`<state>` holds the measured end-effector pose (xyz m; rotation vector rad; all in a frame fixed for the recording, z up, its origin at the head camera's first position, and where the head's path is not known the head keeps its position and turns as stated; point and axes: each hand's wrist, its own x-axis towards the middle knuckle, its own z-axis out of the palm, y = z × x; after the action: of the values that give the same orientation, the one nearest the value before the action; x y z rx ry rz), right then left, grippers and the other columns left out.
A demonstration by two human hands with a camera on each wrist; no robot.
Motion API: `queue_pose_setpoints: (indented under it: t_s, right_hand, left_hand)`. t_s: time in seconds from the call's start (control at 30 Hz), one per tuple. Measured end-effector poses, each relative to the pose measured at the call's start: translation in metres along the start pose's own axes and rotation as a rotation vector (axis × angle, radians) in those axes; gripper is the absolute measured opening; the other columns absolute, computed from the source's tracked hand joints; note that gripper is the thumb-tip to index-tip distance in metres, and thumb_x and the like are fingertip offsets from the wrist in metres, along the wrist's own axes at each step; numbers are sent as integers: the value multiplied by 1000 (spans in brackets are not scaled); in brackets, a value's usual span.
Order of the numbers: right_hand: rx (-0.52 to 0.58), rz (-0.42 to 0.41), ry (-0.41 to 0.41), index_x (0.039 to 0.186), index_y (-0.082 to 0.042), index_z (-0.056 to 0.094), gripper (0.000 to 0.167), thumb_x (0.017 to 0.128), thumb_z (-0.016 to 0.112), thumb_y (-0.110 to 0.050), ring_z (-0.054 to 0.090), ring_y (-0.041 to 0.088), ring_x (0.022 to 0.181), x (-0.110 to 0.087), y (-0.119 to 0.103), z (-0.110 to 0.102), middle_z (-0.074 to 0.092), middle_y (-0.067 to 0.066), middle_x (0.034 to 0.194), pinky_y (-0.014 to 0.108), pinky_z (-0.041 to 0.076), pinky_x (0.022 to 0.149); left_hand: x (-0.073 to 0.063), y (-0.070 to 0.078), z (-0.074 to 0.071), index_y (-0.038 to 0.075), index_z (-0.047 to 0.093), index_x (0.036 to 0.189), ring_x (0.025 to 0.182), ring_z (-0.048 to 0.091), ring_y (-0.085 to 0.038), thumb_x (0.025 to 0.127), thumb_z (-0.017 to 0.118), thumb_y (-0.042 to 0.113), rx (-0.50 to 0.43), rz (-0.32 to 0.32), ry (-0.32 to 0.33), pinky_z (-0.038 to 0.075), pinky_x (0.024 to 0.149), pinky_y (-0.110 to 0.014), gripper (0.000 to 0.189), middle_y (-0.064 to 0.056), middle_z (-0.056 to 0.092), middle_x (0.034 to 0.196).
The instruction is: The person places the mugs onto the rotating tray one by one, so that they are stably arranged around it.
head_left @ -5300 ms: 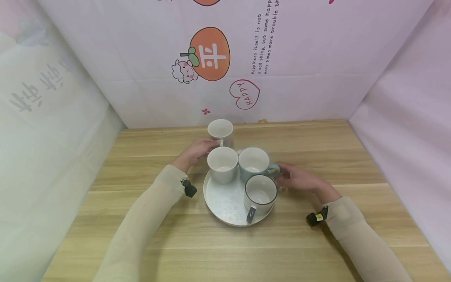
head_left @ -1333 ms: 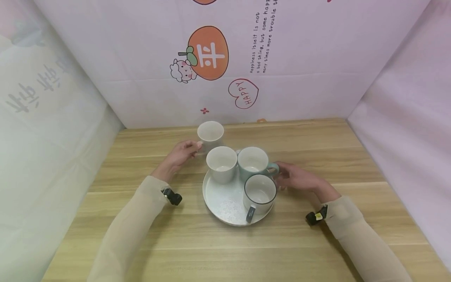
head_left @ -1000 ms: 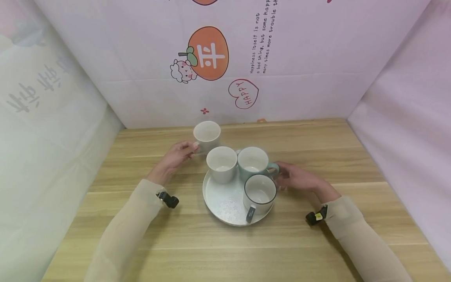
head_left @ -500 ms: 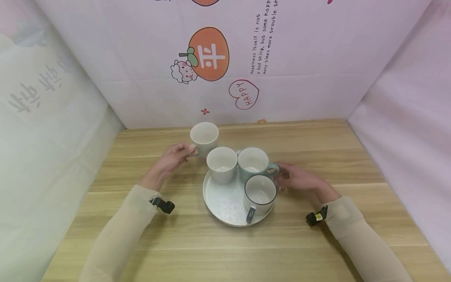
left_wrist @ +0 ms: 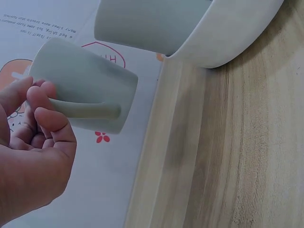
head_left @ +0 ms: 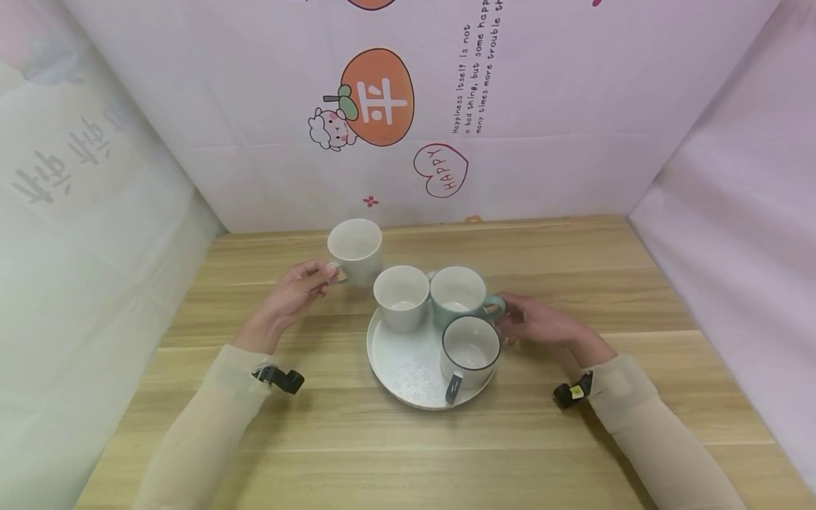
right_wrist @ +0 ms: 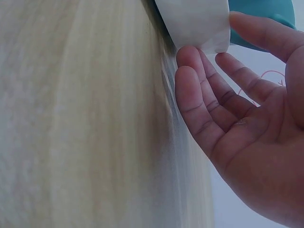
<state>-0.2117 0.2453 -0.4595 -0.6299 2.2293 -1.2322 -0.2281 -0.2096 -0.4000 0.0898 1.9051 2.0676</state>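
A white mug (head_left: pixel 355 249) hangs behind and left of the tray, its handle pinched between the thumb and fingers of my left hand (head_left: pixel 296 287). In the left wrist view the held mug (left_wrist: pixel 85 83) is off the table, tilted in that picture. The round white tray (head_left: pixel 401 379) bears a second white mug (head_left: pixel 402 297), a teal mug (head_left: pixel 455 297) and a white mug with a black rim (head_left: pixel 470 347). My right hand (head_left: pixel 538 322) is at the tray's right side, by the teal handle. In the right wrist view its fingers (right_wrist: pixel 190 97) are loosely bent against the white mug's side.
The wooden table (head_left: pixel 357 453) runs up to a white printed cloth (head_left: pixel 542 142) at the back. White cloth (head_left: pixel 95 269) also walls the left side, and another sheet (head_left: pixel 733 212) the right.
My left hand has drawn the white mug leftward and slightly nearer, away from its earlier place behind the tray. The right hand and the mugs on the tray have stayed put.
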Motion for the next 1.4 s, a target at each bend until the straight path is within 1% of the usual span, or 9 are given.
queue_pose_setpoints:
  t_s: [0.13,0.33,0.57,0.77,0.93,1.2,1.3,1.4]
  right_hand:
    - [7,-4,-2,133,-14,51,42,94,63,-6,66,31,89,0,1,0,63,19,118,42,59,67]
    - [14,1,-6,133,-14,51,42,94,64,-6,65,31,89,1,3,0,63,18,117,42,59,67]
    - [5,-12,-10,132,-13,50,40,95,62,-4,65,31,88,0,3,0,63,17,112,42,59,67]
    - [7,-2,-7,133,-14,50,42,94,64,-5,65,31,88,0,2,0,63,17,114,43,59,68]
    - [2,-3,-8,135,-13,49,43,94,63,-5,65,30,88,-1,1,0,63,18,115,43,59,68]
    - [-4,6,0,134,-14,50,42,95,62,-5,65,30,87,-1,-2,1,63,16,111,43,59,68]
    - [-13,3,2,133,-13,50,41,95,62,-4,64,30,87,-2,-1,1,63,16,108,42,58,68]
    - [-21,-3,4,133,-13,51,41,94,62,-4,64,29,86,-2,0,1,63,15,106,42,58,68]
  left_hand:
    - [-7,2,-2,16,64,86,73,48,-6,102,57,15,-2,0,1,42,67,-16,17,8,62,87]
    - [-19,5,-5,17,63,87,74,48,-5,102,58,18,-2,12,-22,42,69,-17,16,9,62,88]
    - [-33,9,-5,17,63,87,74,48,-4,103,54,14,-4,40,-35,42,68,-16,19,9,62,89]
    - [-47,14,-5,16,62,89,74,49,-4,103,55,14,-16,53,-49,42,69,-15,16,9,64,90]
    - [-58,17,-5,16,62,90,74,48,-3,104,54,14,-5,64,-57,42,68,-15,16,9,64,91]
    - [-73,19,-4,16,63,91,78,49,-3,104,52,10,-13,99,-91,43,69,-13,18,9,64,93]
    - [-78,19,-3,17,64,92,77,47,-3,104,51,11,3,105,-106,42,70,-14,18,10,64,93]
    - [-82,18,-3,18,64,93,76,47,-3,105,49,10,24,122,-134,41,71,-15,21,11,63,93]
